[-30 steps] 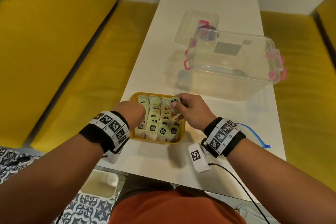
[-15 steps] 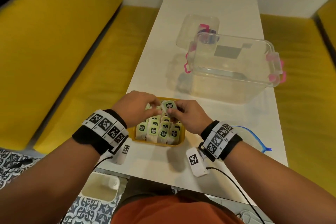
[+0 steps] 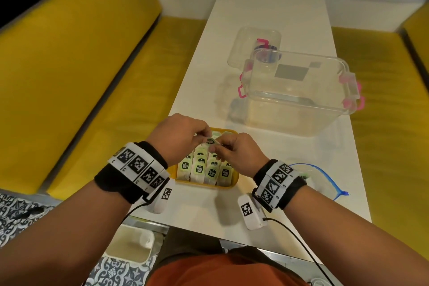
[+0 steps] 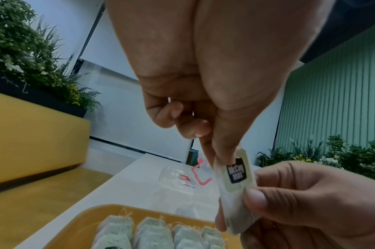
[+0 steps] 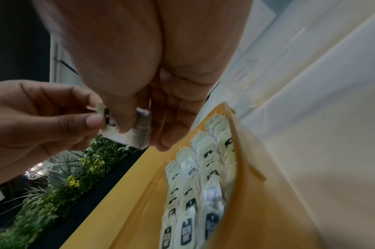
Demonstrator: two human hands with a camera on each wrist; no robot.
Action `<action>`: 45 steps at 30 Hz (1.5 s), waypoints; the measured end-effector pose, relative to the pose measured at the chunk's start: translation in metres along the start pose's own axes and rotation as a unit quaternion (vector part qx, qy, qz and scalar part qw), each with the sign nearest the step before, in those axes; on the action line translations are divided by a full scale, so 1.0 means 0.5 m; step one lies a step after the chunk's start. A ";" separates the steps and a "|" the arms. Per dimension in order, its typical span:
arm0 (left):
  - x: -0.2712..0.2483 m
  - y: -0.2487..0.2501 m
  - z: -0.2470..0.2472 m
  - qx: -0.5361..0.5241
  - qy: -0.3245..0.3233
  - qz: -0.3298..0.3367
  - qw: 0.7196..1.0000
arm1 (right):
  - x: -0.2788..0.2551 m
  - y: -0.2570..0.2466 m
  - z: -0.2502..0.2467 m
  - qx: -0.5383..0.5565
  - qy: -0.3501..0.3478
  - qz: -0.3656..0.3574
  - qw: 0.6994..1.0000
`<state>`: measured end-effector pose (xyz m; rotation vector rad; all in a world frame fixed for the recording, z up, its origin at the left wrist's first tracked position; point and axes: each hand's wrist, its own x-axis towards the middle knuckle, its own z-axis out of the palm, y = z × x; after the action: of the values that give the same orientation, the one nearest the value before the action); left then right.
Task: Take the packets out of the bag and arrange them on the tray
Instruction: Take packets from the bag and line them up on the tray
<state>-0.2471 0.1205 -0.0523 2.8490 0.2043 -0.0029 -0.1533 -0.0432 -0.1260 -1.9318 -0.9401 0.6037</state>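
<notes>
Both hands pinch one packet above the tray.
Left hand [image 3: 180, 137] and right hand [image 3: 234, 151] each grip an end of the packet [image 3: 210, 141], held just over the yellow tray [image 3: 228, 184] of upright rows on the worktop [image 3: 267, 18]. It looks light, soft and crushable; its edges seem safest to hold.

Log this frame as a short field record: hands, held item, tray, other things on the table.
left hand: pinches the top of the held packet
right hand: pinches the same packet
held item: small pale tea packet with black label, above the tray
tray: yellow plastic tray, rows of packets standing in it
other: clear plastic box with pink latches; clear zip bag with blue seal, at right
</notes>
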 end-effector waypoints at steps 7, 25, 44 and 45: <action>-0.014 -0.046 -0.008 0.115 -0.143 -0.059 0.981 | -0.003 0.036 -0.036 -0.108 0.105 0.047 0.988; 0.024 -0.060 0.091 0.195 -0.296 -0.090 0.931 | -0.007 0.055 -0.039 -0.033 0.000 0.203 0.979; 0.084 0.252 0.119 -0.161 -0.029 0.059 0.985 | -0.205 0.125 -0.216 -0.129 0.136 0.175 0.967; 0.087 0.278 0.140 -0.160 -0.044 0.071 0.984 | -0.227 0.132 -0.224 -0.144 0.135 0.178 0.964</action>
<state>-0.1836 -0.0249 -0.0816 2.5301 -0.0169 -0.0622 -0.1167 -0.2118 -0.1225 -2.4000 -0.5318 0.4024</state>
